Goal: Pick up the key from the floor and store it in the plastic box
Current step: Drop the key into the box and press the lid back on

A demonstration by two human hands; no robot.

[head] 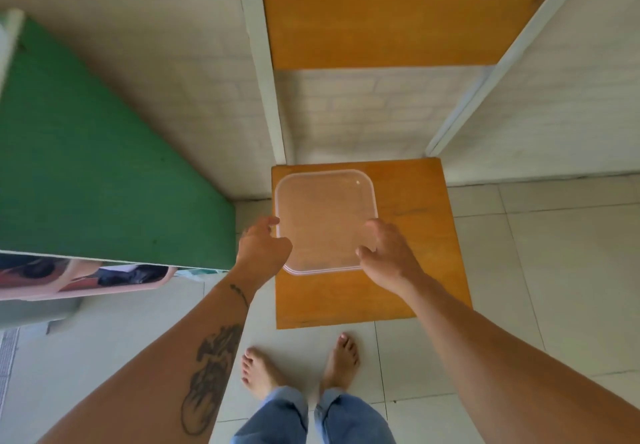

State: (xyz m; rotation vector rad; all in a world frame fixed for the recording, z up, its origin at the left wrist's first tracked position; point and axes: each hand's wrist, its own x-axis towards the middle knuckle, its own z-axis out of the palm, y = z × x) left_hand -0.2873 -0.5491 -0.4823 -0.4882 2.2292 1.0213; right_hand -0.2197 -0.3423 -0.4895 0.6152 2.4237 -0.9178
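Head view showed a clear plastic box (323,218) on an orange wooden shelf (415,235), a green board (86,166) beside the shelf. Left hand (264,247) and right hand (389,256), fingers loosely spread, touched the box's near corners; the key could not be seen.

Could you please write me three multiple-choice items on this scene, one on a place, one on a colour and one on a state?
1. Where does the plastic box sit?
A. on the low orange shelf
B. on the floor tiles
C. on the green board

2. What colour is the slanted board to the left?
A. blue
B. green
C. red

3. How is the box's top?
A. lid off
B. lid on
C. tipped on its side

Answers:
1 A, orange wood shows around the box.
2 B, its face is green.
3 B, the clear lid lies flat, with the left hand and right hand at its edges.
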